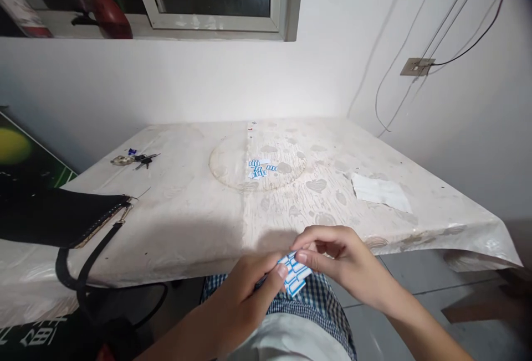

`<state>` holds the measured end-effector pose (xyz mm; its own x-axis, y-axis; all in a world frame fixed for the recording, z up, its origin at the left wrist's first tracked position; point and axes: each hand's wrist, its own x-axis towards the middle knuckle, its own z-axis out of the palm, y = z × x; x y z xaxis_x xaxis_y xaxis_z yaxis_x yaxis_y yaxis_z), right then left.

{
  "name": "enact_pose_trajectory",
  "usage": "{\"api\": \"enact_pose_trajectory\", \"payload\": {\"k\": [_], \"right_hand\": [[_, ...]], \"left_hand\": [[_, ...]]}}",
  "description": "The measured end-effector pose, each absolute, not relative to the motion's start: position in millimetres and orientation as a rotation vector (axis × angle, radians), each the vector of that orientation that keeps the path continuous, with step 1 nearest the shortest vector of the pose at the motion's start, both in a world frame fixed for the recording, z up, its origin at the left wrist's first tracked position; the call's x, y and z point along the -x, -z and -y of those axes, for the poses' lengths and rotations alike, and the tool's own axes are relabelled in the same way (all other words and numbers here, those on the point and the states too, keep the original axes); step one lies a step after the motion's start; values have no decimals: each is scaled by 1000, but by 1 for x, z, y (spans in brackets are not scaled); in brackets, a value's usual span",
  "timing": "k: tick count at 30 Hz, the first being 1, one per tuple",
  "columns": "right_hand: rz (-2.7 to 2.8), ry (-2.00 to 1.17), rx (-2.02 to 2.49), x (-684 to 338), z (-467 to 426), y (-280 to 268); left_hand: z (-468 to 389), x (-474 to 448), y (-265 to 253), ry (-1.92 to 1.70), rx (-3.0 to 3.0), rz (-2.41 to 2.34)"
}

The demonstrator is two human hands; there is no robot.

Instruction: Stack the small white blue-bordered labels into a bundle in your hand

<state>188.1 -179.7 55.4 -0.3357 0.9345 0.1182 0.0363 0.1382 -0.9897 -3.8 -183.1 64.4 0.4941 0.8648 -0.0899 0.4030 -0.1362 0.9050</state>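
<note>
Over my lap, at the table's near edge, I hold a sheet of white stickers with blue borders (296,277). My left hand (264,280) is closed on the sheet's left side, its thumb lying on top. At the upper right edge, my right hand (328,253) pinches the sheet between thumb and fingers; whether a single sticker is lifted there I cannot tell. Farther off on the table lie several small blue-bordered white pieces (258,174), loosely grouped inside a faint ring mark.
A plastic-covered table (191,200) spans the view. Keys (143,160) lie at its left, near a black bag (62,217) with a strap. A white paper piece (380,192) rests on the right. Behind are a wall, a window (216,20) and a wall outlet (417,66) with hanging cables.
</note>
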Motion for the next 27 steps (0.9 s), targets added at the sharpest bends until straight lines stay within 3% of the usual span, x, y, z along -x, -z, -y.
{"api": "enact_pose_trajectory", "payload": {"k": [15, 27], "right_hand": [[1233, -1766, 761, -179, 183, -40], [1227, -1806, 681, -177, 184, -33]], "left_hand": [[173, -2, -58, -545, -1685, -731], [174, -2, -29, -741, -1523, -824]]}}
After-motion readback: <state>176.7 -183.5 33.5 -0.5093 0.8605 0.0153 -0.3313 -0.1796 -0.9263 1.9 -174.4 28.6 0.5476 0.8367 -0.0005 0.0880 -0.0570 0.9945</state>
